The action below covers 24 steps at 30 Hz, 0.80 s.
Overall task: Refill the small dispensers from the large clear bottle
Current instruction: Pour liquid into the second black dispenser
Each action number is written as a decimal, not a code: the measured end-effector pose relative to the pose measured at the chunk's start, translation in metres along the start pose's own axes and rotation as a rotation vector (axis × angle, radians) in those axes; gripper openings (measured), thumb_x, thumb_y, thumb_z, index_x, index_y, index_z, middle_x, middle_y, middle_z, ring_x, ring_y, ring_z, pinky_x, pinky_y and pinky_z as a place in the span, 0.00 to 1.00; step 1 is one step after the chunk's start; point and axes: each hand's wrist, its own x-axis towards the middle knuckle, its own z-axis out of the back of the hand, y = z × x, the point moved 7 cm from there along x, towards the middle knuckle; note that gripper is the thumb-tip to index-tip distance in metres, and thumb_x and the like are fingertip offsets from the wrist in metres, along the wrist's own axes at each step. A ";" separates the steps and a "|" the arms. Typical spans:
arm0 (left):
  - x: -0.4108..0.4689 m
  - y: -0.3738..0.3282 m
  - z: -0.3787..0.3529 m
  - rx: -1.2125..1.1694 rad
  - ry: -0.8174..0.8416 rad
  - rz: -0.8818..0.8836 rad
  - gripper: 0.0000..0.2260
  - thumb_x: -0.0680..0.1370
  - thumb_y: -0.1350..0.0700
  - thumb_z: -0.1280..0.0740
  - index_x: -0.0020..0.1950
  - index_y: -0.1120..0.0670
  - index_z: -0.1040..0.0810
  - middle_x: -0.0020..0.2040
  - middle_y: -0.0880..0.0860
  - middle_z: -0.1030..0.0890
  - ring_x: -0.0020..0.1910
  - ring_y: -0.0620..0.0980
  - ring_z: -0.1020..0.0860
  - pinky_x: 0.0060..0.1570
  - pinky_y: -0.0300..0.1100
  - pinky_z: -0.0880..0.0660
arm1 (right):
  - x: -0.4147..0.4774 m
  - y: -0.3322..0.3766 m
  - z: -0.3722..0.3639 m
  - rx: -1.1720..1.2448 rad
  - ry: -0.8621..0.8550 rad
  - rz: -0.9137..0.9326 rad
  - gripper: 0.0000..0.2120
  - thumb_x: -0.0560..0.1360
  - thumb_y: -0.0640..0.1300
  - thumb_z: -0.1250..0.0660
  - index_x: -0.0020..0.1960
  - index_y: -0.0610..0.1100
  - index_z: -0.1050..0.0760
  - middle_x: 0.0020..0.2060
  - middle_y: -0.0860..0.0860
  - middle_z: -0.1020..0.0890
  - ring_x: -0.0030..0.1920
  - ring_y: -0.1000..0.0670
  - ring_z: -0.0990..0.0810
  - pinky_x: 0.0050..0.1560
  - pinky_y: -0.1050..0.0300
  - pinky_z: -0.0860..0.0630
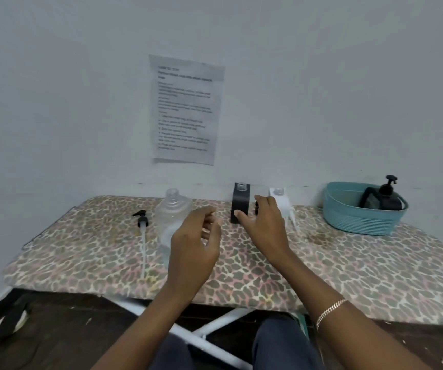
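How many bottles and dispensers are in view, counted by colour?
Clear: 1, the large clear bottle.
Black: 2, the black dispenser standing open on the board, and the black pump dispenser in the teal basket.
White: 1, the white dispenser, also open.
Total: 4.

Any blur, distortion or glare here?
Head view: wide-angle bending curves the table edge; text on the wall sheet is unreadable; the large clear bottle looks faint, partly behind the left hand; the pump in the right hand is blurred; no glare.
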 end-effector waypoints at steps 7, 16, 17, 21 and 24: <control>-0.007 0.038 0.045 0.171 -0.214 0.001 0.19 0.79 0.51 0.26 0.64 0.57 0.28 0.58 0.53 0.29 0.57 0.52 0.30 0.54 0.51 0.25 | 0.031 0.001 -0.043 0.004 0.016 -0.083 0.34 0.79 0.54 0.28 0.78 0.40 0.35 0.69 0.43 0.29 0.65 0.41 0.24 0.63 0.46 0.22; -0.008 0.097 0.030 -0.088 -0.014 0.320 0.44 0.71 0.28 0.27 0.78 0.45 0.40 0.71 0.42 0.33 0.68 0.36 0.30 0.59 0.25 0.32 | 0.054 -0.005 -0.081 0.015 0.056 -0.218 0.48 0.78 0.55 0.27 0.83 0.34 0.50 0.74 0.36 0.32 0.72 0.35 0.28 0.67 0.44 0.26; -0.008 0.099 0.027 -0.094 0.001 0.315 0.42 0.71 0.28 0.27 0.78 0.43 0.39 0.69 0.39 0.31 0.67 0.35 0.29 0.60 0.27 0.31 | 0.055 -0.006 -0.082 0.020 0.053 -0.230 0.46 0.79 0.54 0.27 0.82 0.34 0.49 0.74 0.36 0.31 0.72 0.35 0.27 0.67 0.43 0.26; -0.009 0.108 0.022 -0.082 0.009 0.323 0.37 0.75 0.37 0.24 0.79 0.44 0.35 0.70 0.42 0.25 0.68 0.42 0.25 0.65 0.41 0.25 | 0.059 -0.018 -0.085 0.075 0.020 -0.296 0.32 0.80 0.47 0.29 0.75 0.34 0.39 0.63 0.38 0.21 0.60 0.38 0.19 0.57 0.42 0.18; -0.008 0.108 0.021 -0.083 -0.006 0.334 0.33 0.76 0.43 0.24 0.78 0.46 0.32 0.70 0.46 0.23 0.68 0.45 0.23 0.67 0.46 0.25 | 0.057 -0.024 -0.082 0.083 0.004 -0.324 0.22 0.79 0.48 0.27 0.63 0.37 0.33 0.50 0.44 0.19 0.48 0.42 0.17 0.41 0.48 0.22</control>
